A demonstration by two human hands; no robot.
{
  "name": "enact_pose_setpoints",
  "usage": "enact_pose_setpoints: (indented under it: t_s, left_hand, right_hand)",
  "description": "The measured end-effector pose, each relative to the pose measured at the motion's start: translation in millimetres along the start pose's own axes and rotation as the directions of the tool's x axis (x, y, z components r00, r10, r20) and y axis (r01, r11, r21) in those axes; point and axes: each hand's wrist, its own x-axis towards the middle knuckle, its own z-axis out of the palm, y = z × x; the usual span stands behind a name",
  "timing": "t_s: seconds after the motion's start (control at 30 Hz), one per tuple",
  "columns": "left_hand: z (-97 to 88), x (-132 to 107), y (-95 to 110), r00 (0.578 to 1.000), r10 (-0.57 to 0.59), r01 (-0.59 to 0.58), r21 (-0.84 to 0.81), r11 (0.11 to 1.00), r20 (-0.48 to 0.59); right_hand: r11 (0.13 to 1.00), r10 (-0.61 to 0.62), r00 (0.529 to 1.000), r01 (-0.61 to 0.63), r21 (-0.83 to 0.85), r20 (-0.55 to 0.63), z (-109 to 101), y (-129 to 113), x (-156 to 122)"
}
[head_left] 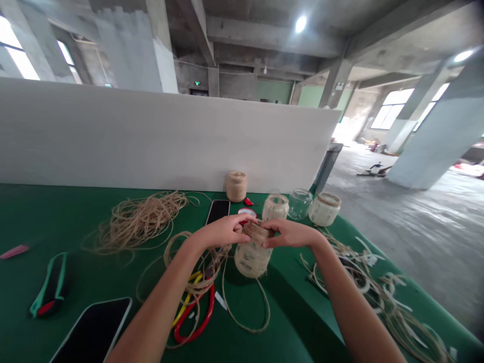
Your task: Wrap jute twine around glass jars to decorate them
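Note:
A glass jar (252, 259) with a pale wrap stands on the green table between my hands, its neck wound with jute twine (257, 233). My left hand (226, 231) is closed on the left side of the neck, thumb in front and fingers over the rim. From the right, my right hand (289, 233) grips the same neck with thumb and fingers. A loop of jute twine (260, 330) hangs from the jar onto the table. Scissors with red handles (209, 307) lie under loose twine, left of the jar.
A large twine heap (141, 222), a twine spool (236, 187) and a phone (218, 210) lie behind on the left. Further jars (300, 204) line the back right. Nearer are another phone (94, 330), a utility knife (49, 287) and cord scraps (372, 287). A white panel (170, 136) borders the back.

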Motion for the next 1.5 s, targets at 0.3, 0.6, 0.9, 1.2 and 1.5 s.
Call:
enact_pose_setpoints:
  t_s: [0.3, 0.6, 0.9, 1.2, 1.5]
  left_hand:
    - [11.1, 6, 4, 0.998, 0.016, -0.016, 0.007, 1.000, -0.056]
    - [14.2, 1, 18, 0.994, -0.067, 0.074, 0.084, 0.994, -0.086]
    - [-0.1, -1, -2, 0.999, -0.046, 0.046, 0.048, 0.998, 0.006]
    - [-0.7, 3, -12, 0.999, -0.016, 0.017, 0.032, 0.999, -0.041]
    - [6.1, 7, -9, 0.999, 0.008, -0.007, 0.043, 0.999, -0.036]
  right_hand:
    - [0.960, 0.173, 0.977, -0.197, -0.201, -0.127, 1, -21, -7]
    - [0.958, 0.120, 0.983, -0.150, -0.245, -0.136, 5, -23, -3]
    - [0.976, 0.087, 0.994, -0.098, -0.196, -0.067, -2, -18, -8]
    - [0.989, 0.062, 0.998, -0.065, -0.130, -0.032, -5, -13, -9]
    - [0.976, 0.144, 0.989, -0.147, -0.160, -0.030, -5, -23, -11]
